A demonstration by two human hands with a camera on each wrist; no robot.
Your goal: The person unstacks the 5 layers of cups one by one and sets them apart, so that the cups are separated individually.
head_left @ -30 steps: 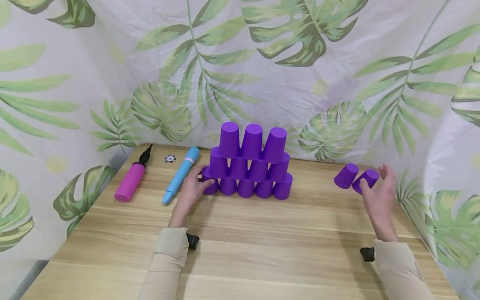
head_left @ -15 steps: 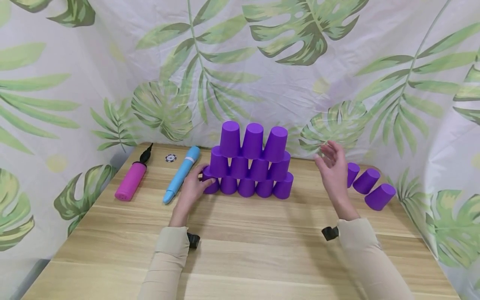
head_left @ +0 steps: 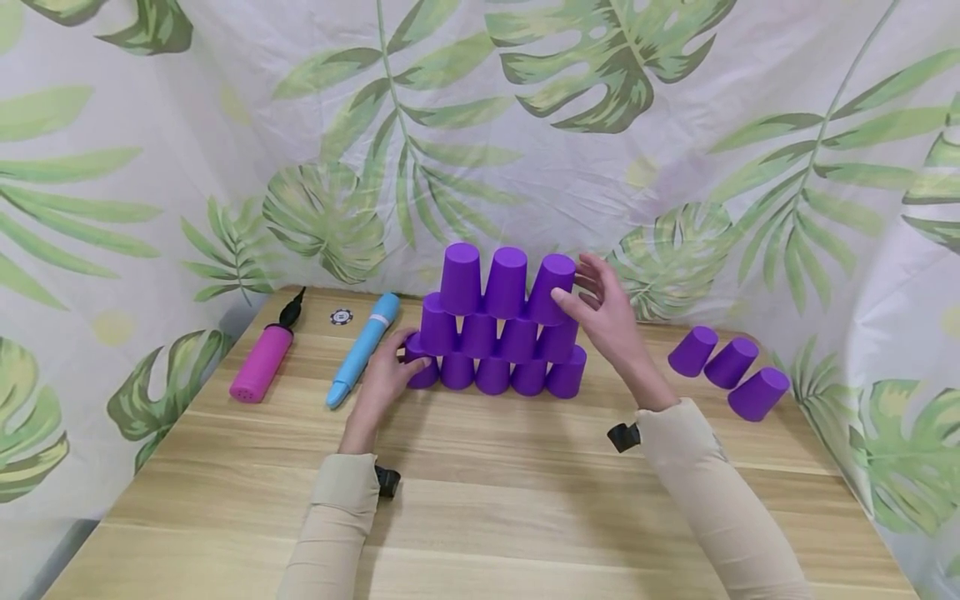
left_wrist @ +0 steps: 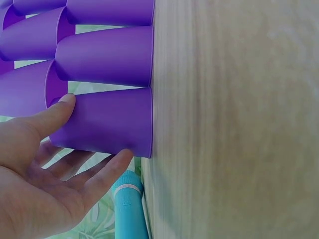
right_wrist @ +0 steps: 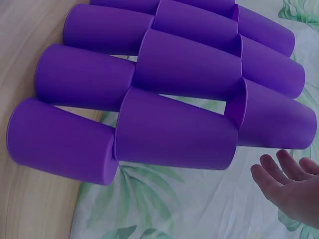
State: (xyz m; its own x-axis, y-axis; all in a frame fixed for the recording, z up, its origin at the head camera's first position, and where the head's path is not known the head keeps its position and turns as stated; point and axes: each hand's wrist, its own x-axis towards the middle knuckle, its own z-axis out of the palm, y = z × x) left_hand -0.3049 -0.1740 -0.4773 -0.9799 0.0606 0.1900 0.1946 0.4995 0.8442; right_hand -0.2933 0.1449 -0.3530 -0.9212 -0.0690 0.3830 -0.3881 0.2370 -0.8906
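Observation:
Purple cups stand upside down in a three-tier stack, with three along the top. My left hand [head_left: 387, 372] lies around the leftmost bottom cup [left_wrist: 104, 122]. In the left wrist view its thumb rests on that cup's front and its fingertips touch the outer side. Beside the right-hand top cup [head_left: 550, 287] is my right hand [head_left: 606, 312], its fingers spread and its thumb in front of the cup in the head view. A small gap shows between the fingers and this top cup [right_wrist: 279, 117] in the right wrist view; the thumb is out of sight there.
Three loose purple cups [head_left: 731, 362] stand upside down in a slanting row at the table's right. Left of the stack lie a light-blue pump [head_left: 363, 350], a pink pump [head_left: 262, 362] with a black nozzle, and a poker chip [head_left: 341, 317]. A leaf-print cloth [head_left: 570, 183] hangs behind the table.
My right hand has left the loose cups at the right and moved left to the top right cup of the stack. The left hand stays at the bottom left cup.

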